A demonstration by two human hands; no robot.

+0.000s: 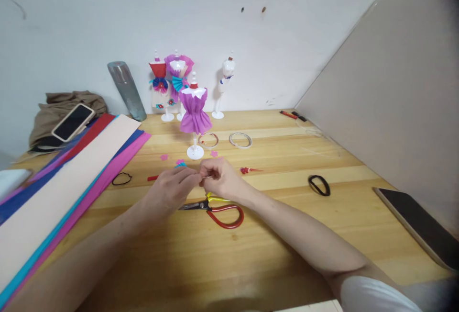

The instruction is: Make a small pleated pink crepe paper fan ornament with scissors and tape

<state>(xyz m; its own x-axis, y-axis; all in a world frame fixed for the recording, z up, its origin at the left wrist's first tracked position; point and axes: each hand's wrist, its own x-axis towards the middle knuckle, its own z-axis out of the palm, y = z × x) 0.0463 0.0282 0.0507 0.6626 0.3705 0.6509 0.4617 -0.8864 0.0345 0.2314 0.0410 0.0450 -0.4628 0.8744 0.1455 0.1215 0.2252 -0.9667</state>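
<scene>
My left hand (pixel 171 186) and my right hand (pixel 223 179) meet above the table, fingers pinched together. A small, pale, thin item shows between the fingertips, too small to name. Below them lie scissors (pixel 226 227) with red handles, partly covered by my hands, and a yellow-handled thing (pixel 218 199). A turquoise pleated piece (pixel 181 164) shows just behind my left hand, and a red strip (pixel 152 178) sticks out at its left. Just beyond stands a small white dress form in a purple crepe dress (pixel 195 113). Right of my right hand lies a small red piece (pixel 245 171).
More dress forms (pixel 159 80) stand by the wall. Two wire coils (pixel 240 140) and pink paper flowers (pixel 214 153) lie nearby. Stacked coloured crepe sheets (pixel 71 178), a phone (pixel 73 122) and a bottle (pixel 127 91) occupy the left. A black band (pixel 319 185) and dark tablet (pixel 416 223) lie right.
</scene>
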